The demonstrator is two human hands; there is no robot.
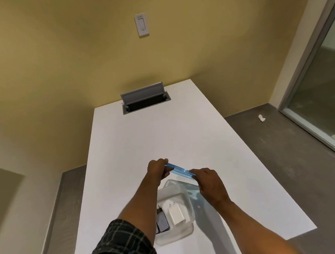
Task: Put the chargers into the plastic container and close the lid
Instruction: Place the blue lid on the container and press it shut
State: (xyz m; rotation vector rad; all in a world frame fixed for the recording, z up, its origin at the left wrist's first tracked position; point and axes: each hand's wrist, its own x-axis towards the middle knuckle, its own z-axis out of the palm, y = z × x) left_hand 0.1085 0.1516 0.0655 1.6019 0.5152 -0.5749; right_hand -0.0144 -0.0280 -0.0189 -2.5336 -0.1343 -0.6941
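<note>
- The translucent blue plastic lid (179, 171) is held in the air by both hands, seen almost edge-on, above and just beyond the far end of the container — a two-handed hold that keeps it level for lowering.
- The left hand (157, 168) has its fingers closed on the lid's end at about 9 o'clock; the right hand (210, 184) has its fingers closed on the end at about 3 o'clock. Taking opposite ends leaves the middle free, likely so the rim can be lined up by eye.
- The clear rectangular plastic container (175, 210) sits open on the white table (142, 141), near the 6 o'clock edge, between the two forearms.
- Inside it, the white wall charger (176, 212) lies with its two prongs pointing toward 12 o'clock; the black charger (162, 221) lies just beside it at its 9 o'clock, partly hidden by the left forearm.
- Both chargers that can be seen are in, so the loading looks done — what remains is seating the lid.
- The lid sits toward 12 o'clock of the container, so it probably needs bringing back and down, then pressing round the rim.
</note>
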